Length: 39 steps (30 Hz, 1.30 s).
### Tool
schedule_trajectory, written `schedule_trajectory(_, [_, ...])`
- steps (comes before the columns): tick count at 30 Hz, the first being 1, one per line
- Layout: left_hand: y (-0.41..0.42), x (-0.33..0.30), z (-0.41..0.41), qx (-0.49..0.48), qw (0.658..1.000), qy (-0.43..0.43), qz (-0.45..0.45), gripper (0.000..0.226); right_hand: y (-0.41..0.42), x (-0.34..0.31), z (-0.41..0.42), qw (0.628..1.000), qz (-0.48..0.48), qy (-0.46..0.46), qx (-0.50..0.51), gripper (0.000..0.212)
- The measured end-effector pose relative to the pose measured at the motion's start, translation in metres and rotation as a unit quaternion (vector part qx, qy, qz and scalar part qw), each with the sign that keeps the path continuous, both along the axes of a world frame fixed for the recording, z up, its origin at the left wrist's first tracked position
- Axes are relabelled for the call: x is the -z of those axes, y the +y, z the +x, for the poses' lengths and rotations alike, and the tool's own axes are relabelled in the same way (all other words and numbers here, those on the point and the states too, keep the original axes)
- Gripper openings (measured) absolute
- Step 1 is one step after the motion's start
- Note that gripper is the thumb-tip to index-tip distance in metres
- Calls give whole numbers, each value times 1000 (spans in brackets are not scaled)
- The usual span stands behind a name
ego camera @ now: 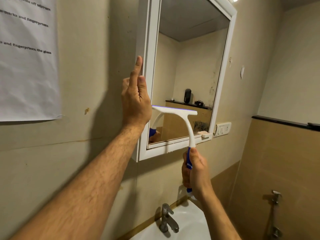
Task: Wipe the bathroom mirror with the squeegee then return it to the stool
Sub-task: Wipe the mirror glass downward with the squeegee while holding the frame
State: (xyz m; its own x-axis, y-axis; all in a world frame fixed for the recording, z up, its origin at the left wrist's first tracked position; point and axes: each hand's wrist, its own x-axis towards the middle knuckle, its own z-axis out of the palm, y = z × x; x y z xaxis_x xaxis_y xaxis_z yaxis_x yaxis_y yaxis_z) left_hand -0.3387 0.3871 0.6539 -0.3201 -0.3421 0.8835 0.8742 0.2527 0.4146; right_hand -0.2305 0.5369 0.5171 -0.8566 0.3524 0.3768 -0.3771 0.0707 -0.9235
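Your right hand (195, 172) is wrapped tight around the white-and-blue plastic squeegee (183, 122), its blade flat against the lower glass of the white-framed mirror (188, 54). Your left hand (136, 99), fingers straight, braces the frame's left edge.

poster (27, 58): cut off left and top, text partial | mirror (190, 66): top corner cropped | sink (188, 226): cropped below

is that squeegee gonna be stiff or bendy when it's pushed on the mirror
The squeegee looks like moulded plastic, so its curved neck is probably stiff. The thin blade edge on the mirror likely flexes a little. It seems light: the right hand holds it alone.
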Motion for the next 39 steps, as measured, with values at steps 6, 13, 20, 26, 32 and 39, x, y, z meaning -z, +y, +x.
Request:
schedule_trajectory(6, [1, 1, 1, -3, 1000, 4, -2, 42, 9, -11, 1, 1000, -19, -5, -6, 56])
schedule_trajectory(13, [1, 3, 2, -22, 1000, 19, -6, 42, 1, -12, -15, 999, -23, 20, -6, 52])
schedule_trajectory(20, [5, 1, 0, -24, 999, 33, -1, 42, -3, 24, 3, 1000, -12, -13, -2, 51])
schedule_trajectory(26, [4, 5, -4, -18, 999, 45, -4, 42, 18, -9, 12, 999, -6, -13, -32, 42])
schedule_trajectory(32, [3, 4, -3, -13, 999, 37, 2, 42, 9, -5, 2, 997, -33, -20, -62, 41])
schedule_trajectory(39, [6, 9, -5, 17, 998, 52, 0, 42, 7, 50, 9, 997, -39, -41, -48, 43])
